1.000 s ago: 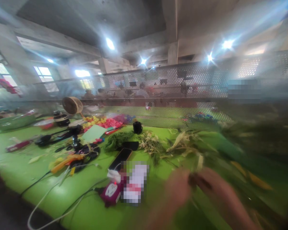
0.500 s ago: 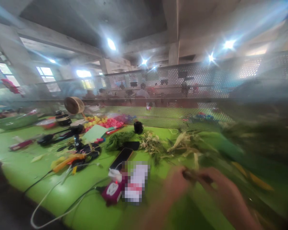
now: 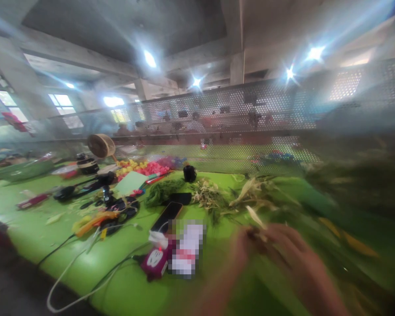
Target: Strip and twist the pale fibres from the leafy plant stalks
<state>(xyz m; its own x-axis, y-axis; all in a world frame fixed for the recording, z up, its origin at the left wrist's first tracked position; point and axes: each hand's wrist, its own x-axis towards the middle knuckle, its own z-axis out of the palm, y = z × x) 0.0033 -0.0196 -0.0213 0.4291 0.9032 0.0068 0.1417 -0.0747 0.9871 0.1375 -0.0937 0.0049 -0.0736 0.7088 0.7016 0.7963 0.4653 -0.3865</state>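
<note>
My left hand [image 3: 240, 250] and my right hand [image 3: 291, 248] are close together over the right half of the green table [image 3: 118, 281], both blurred. Their fingers are closed around a thin brownish stem that runs between them. A pale, narrow leaf [image 3: 256, 217] sticks up from between the hands. Just beyond them lie a pile of dry, pale leaves [image 3: 250, 191] and a bunch of small cream-green sprigs [image 3: 206, 193]. The finer shape of the stem is smeared by motion.
A maroon power block [image 3: 155, 262] with cables, a dark phone [image 3: 169, 216] and an orange glue gun [image 3: 95, 223] lie leftward. Farther back are a black cup [image 3: 189, 174], pink and yellow flowers [image 3: 154, 168], a small fan [image 3: 101, 145] and a perforated metal screen [image 3: 217, 114].
The pale leaf now stands up between my hands. My right hand has shifted slightly up and left, and my left hand is a little lower and more blurred.
</note>
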